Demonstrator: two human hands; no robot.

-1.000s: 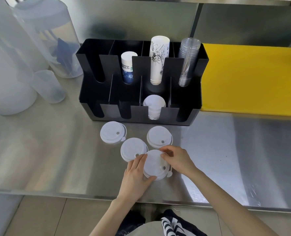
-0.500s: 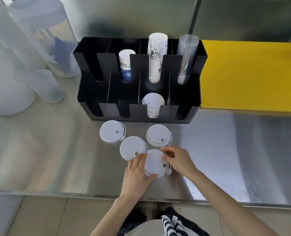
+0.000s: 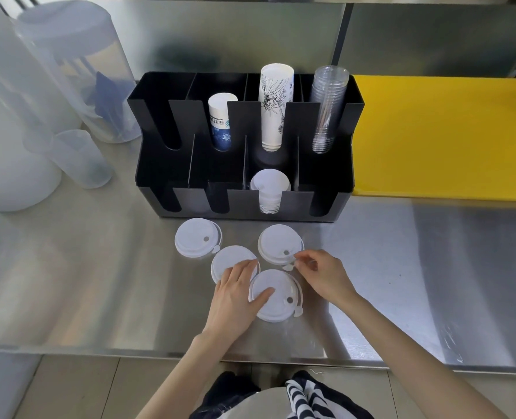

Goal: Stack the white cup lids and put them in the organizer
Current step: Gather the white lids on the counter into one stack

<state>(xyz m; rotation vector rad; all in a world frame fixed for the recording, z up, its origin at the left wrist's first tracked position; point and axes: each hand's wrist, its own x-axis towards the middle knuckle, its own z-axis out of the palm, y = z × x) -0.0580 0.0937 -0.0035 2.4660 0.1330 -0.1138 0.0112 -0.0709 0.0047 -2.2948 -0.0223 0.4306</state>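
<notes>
Four white cup lids lie on the steel counter in front of the black organizer (image 3: 332,204). The near lid (image 3: 281,297) is held at its left edge by my left hand (image 3: 235,297), thumb on top, with the fingers lying over the middle-left lid (image 3: 231,258). My right hand (image 3: 326,275) pinches the rim of the right lid (image 3: 276,244) at its small tab. The far-left lid (image 3: 196,240) lies untouched. A stack of white lids (image 3: 270,189) stands in the organizer's front row, third slot from the left.
The organizer's back row holds a blue-printed paper cup stack (image 3: 220,122), a white printed cup stack (image 3: 275,107) and clear plastic cups (image 3: 327,107). A yellow board (image 3: 444,137) lies to the right. Translucent jugs (image 3: 69,71) and a measuring cup (image 3: 81,158) stand at the left.
My right hand left the near lid and moved up and right to the right lid's tab. My left hand stayed on the near lid.
</notes>
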